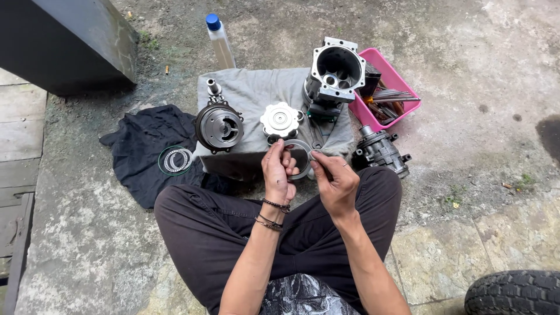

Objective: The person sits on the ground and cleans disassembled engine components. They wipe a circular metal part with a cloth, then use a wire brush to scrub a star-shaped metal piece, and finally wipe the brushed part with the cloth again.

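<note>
Seated cross-legged on the concrete floor [455, 87], I hold a thin metal ring [300, 158] up between both hands, just in front of the cloth-draped block [256, 93] that serves as my worktop. My left hand [279, 172] pinches the ring's left edge and my right hand [335, 181] grips its right edge, both closed on it, so it stays raised off the cloth where I can look it over. The ring has no long axis; its open face tilts up toward me. On the cloth lie a round rotor assembly [220, 126], a white ribbed cover [280, 119] and an open aluminium housing [336, 71], kept off the grit. A pink tray [402, 81] of tools sits just beside the block.
</note>
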